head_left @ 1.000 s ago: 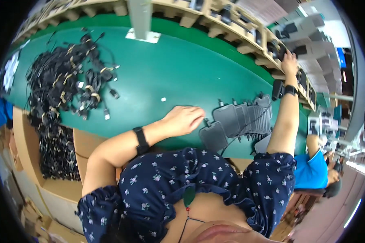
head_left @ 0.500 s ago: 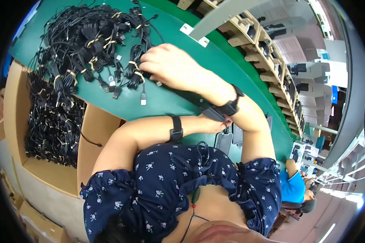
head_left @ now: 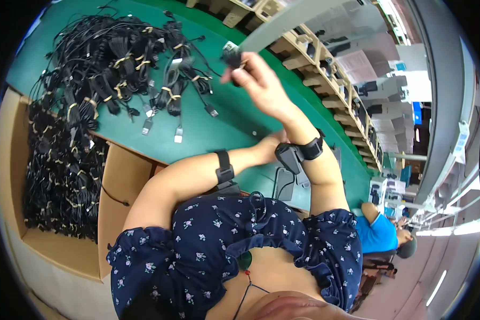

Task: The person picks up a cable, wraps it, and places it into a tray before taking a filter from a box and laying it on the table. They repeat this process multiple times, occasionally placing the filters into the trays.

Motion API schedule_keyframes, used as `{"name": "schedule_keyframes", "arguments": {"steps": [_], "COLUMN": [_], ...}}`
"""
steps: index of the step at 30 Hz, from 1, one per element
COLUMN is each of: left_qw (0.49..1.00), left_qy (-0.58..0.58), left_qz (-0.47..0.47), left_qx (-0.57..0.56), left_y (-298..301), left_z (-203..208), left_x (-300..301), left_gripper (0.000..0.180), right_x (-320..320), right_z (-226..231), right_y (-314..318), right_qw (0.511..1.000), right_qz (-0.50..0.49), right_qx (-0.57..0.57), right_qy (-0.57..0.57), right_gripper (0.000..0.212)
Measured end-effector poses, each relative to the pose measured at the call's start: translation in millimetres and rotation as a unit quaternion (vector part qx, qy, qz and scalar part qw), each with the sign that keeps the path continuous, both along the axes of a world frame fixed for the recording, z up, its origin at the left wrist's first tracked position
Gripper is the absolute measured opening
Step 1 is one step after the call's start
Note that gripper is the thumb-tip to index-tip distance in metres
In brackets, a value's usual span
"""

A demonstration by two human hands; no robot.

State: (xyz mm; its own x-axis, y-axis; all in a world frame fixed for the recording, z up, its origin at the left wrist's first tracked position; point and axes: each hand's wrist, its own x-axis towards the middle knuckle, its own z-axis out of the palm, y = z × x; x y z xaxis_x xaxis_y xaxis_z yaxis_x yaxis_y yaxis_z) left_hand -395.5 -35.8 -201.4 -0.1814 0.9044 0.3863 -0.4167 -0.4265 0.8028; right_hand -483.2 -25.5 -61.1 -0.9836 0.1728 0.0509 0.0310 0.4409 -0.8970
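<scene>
My right hand (head_left: 258,80) is raised above the green table, fingers closed on a small black cable bundle (head_left: 231,57). To its left lies a large heap of black cables (head_left: 112,58), many tied with pale bands. Several loose metal plugs show at the heap's near edge, one of them a USB plug (head_left: 179,134). My left hand (head_left: 269,148) is low over the table, close to my right wrist. Its fingers are hidden behind the black strapped device (head_left: 290,159) on that wrist. Flat grey rectangular pieces (head_left: 285,184) lie just below it, partly covered.
An open cardboard box (head_left: 120,176) filled with banded black cables stands against the table's left edge. Along the far right runs a rack of wooden slots (head_left: 330,80) holding dark parts, with a grey metal post (head_left: 282,24) before it. A person in blue (head_left: 376,233) sits beyond.
My right hand has lifted from the cable heap and moved right and away, with a cable bundle in it. My left hand has shifted slightly left and farther from my body.
</scene>
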Motion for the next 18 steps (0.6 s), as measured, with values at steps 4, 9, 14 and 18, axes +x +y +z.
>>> {"name": "schedule_keyframes", "arguments": {"steps": [4,9,14,18], "left_qw": [0.967,0.942,0.966,0.965], "left_qy": [-0.177,-0.296,-0.202,-0.175], "left_qz": [-0.093,-0.041,-0.039,-0.085], "left_qx": [-0.16,-0.155,-0.156,-0.174], "left_y": [-29,-24,-18,-23], "left_z": [52,51,33,45], "left_x": [-32,-48,-38,-29], "left_gripper": [0.063,0.024,0.018,0.015], "right_x": [50,121,156,164], "right_z": [10,12,-17,-18], "right_y": [32,49,50,32], "right_qw": [0.985,0.955,0.947,0.926], "right_qz": [-0.159,-0.291,-0.302,-0.244], "right_qx": [-0.049,-0.056,0.109,0.241], "right_qy": [0.041,0.005,0.007,-0.158], "right_gripper": [0.02,0.025,0.019,0.022]}}
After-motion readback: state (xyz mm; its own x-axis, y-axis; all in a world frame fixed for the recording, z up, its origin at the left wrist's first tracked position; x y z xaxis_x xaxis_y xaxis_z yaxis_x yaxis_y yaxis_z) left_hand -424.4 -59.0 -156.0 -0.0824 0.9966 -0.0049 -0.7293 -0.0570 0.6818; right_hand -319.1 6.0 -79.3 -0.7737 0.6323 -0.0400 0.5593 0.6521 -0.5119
